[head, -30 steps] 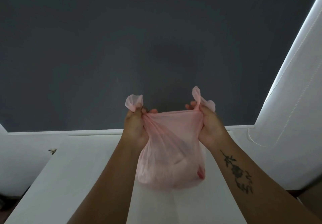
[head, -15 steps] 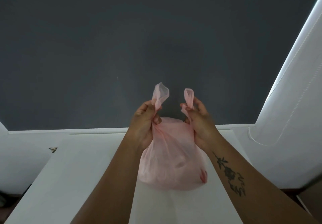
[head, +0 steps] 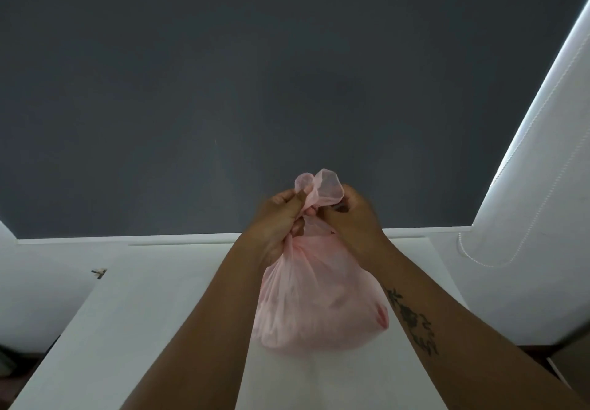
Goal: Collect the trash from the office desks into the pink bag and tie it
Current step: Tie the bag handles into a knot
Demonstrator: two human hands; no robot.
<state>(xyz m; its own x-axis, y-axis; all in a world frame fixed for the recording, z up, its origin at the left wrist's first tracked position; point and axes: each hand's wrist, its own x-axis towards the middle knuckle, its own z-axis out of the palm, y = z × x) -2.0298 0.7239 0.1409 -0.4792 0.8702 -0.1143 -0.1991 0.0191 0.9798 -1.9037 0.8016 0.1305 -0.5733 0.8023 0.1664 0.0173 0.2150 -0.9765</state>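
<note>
Knot-tying stage, judged from handle loops crossed at the neck. Pink bag (head: 314,298) resting on white desk (head: 153,314), filled, mouth gathered upward. Left hand (head: 281,218) closed around left handle loop (head: 305,183) and bag neck; right hand (head: 354,215) pinched shut on right handle loop (head: 330,184). To finish well: pass one loop under the other, pull both outward evenly, keep neck bunched low against contents. Thin film, likely to tear under sharp jerks.
</note>
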